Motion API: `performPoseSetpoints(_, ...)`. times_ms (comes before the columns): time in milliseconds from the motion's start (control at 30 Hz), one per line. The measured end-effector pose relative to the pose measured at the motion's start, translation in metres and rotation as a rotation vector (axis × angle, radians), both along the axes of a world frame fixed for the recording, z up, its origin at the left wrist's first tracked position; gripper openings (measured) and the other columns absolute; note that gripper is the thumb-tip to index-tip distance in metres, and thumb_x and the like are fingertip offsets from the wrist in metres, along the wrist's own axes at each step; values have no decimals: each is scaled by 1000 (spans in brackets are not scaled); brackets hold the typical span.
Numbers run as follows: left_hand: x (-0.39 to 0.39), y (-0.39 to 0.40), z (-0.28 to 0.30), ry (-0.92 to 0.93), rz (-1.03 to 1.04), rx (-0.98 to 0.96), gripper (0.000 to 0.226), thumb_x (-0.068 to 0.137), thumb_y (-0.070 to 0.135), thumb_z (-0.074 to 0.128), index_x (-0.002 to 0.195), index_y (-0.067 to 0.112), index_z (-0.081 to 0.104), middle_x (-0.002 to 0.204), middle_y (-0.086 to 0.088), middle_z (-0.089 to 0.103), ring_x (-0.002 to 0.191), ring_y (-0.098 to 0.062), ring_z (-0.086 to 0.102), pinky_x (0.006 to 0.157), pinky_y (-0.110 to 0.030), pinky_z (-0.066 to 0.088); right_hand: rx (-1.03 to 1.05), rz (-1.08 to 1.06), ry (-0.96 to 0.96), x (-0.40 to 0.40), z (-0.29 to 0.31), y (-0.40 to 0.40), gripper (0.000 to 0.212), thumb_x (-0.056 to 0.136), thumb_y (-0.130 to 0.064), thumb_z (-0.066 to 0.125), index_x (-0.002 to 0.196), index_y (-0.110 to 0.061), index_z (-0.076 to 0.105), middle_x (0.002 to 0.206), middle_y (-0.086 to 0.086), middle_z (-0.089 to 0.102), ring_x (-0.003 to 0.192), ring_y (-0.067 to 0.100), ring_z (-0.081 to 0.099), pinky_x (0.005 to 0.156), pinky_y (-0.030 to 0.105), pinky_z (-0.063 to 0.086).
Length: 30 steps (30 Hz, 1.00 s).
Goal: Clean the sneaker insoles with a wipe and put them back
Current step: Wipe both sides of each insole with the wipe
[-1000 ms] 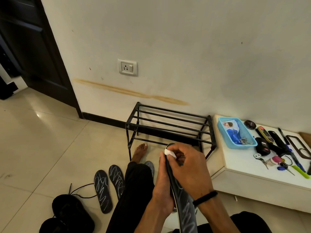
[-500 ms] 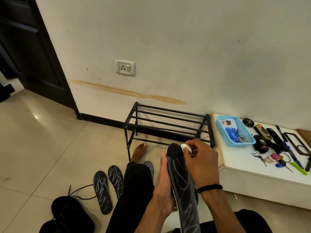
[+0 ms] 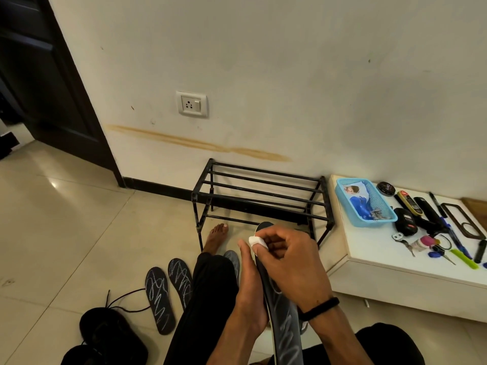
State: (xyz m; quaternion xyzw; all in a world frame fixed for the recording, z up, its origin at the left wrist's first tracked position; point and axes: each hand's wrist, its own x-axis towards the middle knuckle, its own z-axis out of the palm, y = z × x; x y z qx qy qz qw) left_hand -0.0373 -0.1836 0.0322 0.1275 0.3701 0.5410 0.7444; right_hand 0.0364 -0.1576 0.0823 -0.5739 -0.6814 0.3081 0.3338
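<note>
Head view: our left hand point(image 3: 251, 293) grips the insole point(image 3: 283, 320) from the left edge, fingers wrapped behind it, holding it upright over the lap. Our right hand point(image 3: 292, 264) has its fingers curled, pinching the wipe point(image 3: 257, 241) against the insole's upper end.

Two more insoles point(image 3: 168, 292) lie side by side on the floor by the left leg; a third one point(image 3: 233, 259) peeks out from behind the knee. Black sneakers point(image 3: 110, 335) sit at lower left, laces trailing.

Risks, as we judge them:
- Insole is thin and flexible, gripped low. Pressure at the top could fold it, and the wipe would skid off.
- Wipe is a small wad, so only a narrow stripe gets cleaned per pass; patches are easy to miss.
- Insoles on the floor look alike, so mixing clean with dirty, or left with right, is likely when refitting.

Room: beige tiled floor, pale wall with a brown streak and a socket point(image 3: 191, 104), dark door at left, empty black shoe rack point(image 3: 261, 196) against the wall. The low white surface point(image 3: 382, 248) at right carries a blue basket point(image 3: 365, 202), a polish tin, pens, keys and small tools.
</note>
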Motion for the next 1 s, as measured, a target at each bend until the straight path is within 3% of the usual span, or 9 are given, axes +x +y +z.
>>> performPoseSetpoints(200, -4, 2, -1, -21, -87, -20, 79, 91, 74, 26, 127, 19, 68, 118, -14, 75, 108, -25, 74, 94, -40, 56, 12, -100, -125, 13, -7, 9, 18, 88, -28, 75, 97, -38, 62, 87, -26, 60, 82, -7, 63, 68, 3, 47)
performPoseSetpoints(367, -3, 4, -8, -13, -123, -46, 83, 93, 77, 20, 119, 21, 76, 120, -21, 73, 105, -32, 74, 84, -41, 61, 40, -206, -219, 29, -16, 19, 19, 88, -25, 75, 101, -29, 64, 92, -14, 60, 79, -7, 56, 69, 4, 41)
performPoseSetpoints(500, 2, 7, -10, -13, -84, -64, 84, 90, 78, 24, 108, 19, 81, 113, -22, 73, 98, -33, 74, 89, -44, 61, 90, -271, -262, 33, -20, 23, 15, 88, -25, 76, 100, -24, 67, 91, -8, 64, 78, 3, 57, 75, 10, 41)
performPoseSetpoints(633, 0, 5, -6, -23, -86, -48, 78, 92, 75, 24, 107, 26, 82, 119, -17, 75, 107, -30, 74, 92, -41, 58, 115, -236, -282, 25, -20, 16, 14, 89, -25, 75, 101, -23, 68, 89, -12, 60, 76, 0, 56, 71, 4, 38)
performPoseSetpoints(733, -2, 2, -2, -18, -97, -27, 73, 96, 71, 25, 117, 22, 75, 119, -13, 76, 108, -25, 74, 86, -35, 61, 128, -156, -231, 10, -18, 2, 14, 89, -26, 75, 101, -28, 69, 90, -16, 65, 81, 0, 63, 77, 15, 54)
performPoseSetpoints(867, -3, -2, 0, 11, -64, -14, 70, 99, 65, 31, 124, 11, 68, 111, -11, 78, 102, -19, 76, 73, -26, 62, 58, -77, -60, 0, -10, -13, 17, 87, -27, 77, 102, -32, 71, 91, -18, 70, 88, -6, 66, 75, 8, 53)
performPoseSetpoints(1000, -3, -2, 2, -14, -65, -24, 73, 97, 67, 31, 122, 10, 70, 113, -16, 77, 103, -24, 76, 77, -32, 63, 11, -92, -22, 9, -8, -13, 16, 87, -27, 77, 99, -33, 70, 91, -19, 70, 86, -7, 66, 75, 10, 54)
